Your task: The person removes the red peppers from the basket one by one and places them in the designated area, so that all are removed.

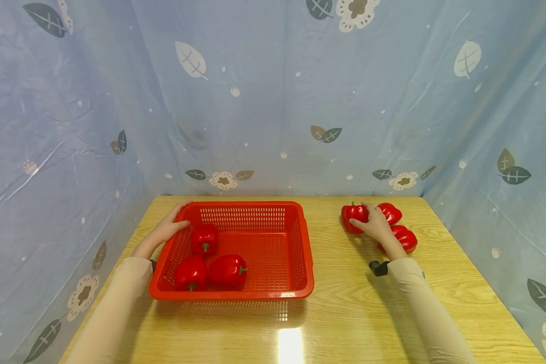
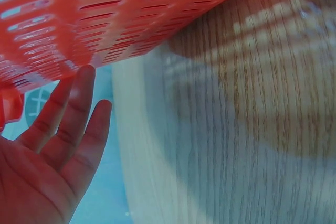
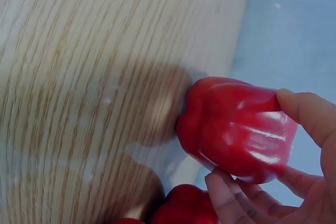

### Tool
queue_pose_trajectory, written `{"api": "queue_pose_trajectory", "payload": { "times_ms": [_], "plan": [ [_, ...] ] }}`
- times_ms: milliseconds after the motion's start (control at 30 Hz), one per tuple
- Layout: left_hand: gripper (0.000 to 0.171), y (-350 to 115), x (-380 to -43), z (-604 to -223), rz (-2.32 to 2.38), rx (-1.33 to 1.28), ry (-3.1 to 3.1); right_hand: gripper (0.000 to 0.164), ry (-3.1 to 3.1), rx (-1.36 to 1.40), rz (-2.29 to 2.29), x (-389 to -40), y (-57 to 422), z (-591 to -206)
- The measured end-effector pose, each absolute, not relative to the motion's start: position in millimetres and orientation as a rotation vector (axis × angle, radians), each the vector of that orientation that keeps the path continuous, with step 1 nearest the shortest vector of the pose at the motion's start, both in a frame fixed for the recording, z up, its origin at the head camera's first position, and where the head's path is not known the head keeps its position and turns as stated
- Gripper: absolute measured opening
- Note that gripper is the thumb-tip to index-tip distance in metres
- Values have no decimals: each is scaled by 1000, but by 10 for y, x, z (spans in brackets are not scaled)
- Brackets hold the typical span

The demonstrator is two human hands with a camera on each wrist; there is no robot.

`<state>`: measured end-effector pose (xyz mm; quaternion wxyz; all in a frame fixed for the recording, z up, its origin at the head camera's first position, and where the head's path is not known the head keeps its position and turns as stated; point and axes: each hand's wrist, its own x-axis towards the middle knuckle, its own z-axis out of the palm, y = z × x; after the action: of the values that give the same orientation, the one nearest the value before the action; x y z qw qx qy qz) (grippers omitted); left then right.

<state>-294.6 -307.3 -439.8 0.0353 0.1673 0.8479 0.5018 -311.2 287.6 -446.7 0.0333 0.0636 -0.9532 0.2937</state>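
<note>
My right hand (image 1: 376,223) holds a red bell pepper (image 1: 352,215) between thumb and fingers, its stem pointing up. The right wrist view shows this pepper (image 3: 236,129) close over the wood, thumb on one side and fingers on the other. On the left, my left hand (image 1: 165,228) grips the rim of a red plastic basket (image 1: 264,294), thumb over the edge and fingers along the outside wall. Inside the basket's left half lie three red bell peppers: one at the back (image 1: 205,237), one at front left (image 1: 191,272), one beside it (image 1: 227,270).
Two more red bell peppers, one farther back (image 1: 390,213) and one nearer (image 1: 405,238), lie right of my right hand on the wooden table (image 1: 346,303). A blue patterned curtain (image 1: 264,101) encloses the table's back and sides.
</note>
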Motion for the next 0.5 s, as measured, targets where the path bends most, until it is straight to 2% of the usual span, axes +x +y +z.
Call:
{"api": "queue_pose_trajectory", "payload": {
  "times_ms": [500],
  "plan": [
    [64,-3074,-2932,-4391,1553,496,2583,68,-2936,118,787,-3112,2903,-4465]
  ]
}}
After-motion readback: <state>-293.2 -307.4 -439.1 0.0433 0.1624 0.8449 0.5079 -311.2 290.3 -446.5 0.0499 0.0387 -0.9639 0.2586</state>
